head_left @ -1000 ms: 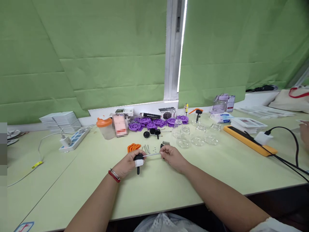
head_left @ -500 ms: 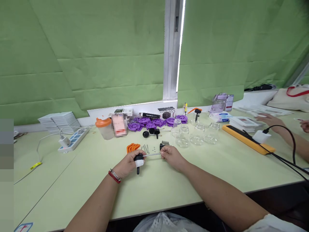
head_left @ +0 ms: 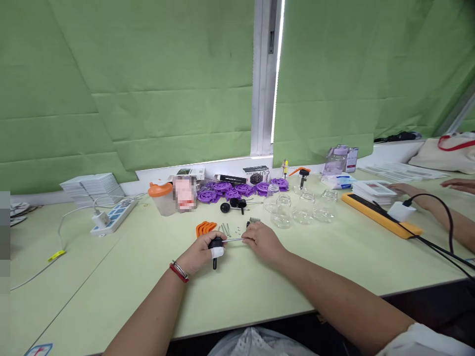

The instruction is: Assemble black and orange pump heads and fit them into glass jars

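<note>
On the black box (head_left: 257, 174) at the back of your counter (head_left: 334, 257) you can make out large white letters, apparently "CU"; the rest is too small to read. Print on the slim black box (head_left: 230, 178), the stacked booklets (head_left: 374, 190) and the purple-capped bottle (head_left: 336, 159) is illegible to you.

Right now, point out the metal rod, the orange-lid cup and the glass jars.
metal rod (head_left: 233, 240), head view, mid-shaft between the hands.
orange-lid cup (head_left: 161, 190), head view, on the lid.
glass jars (head_left: 282, 216), head view, nearest jar's body.
</note>
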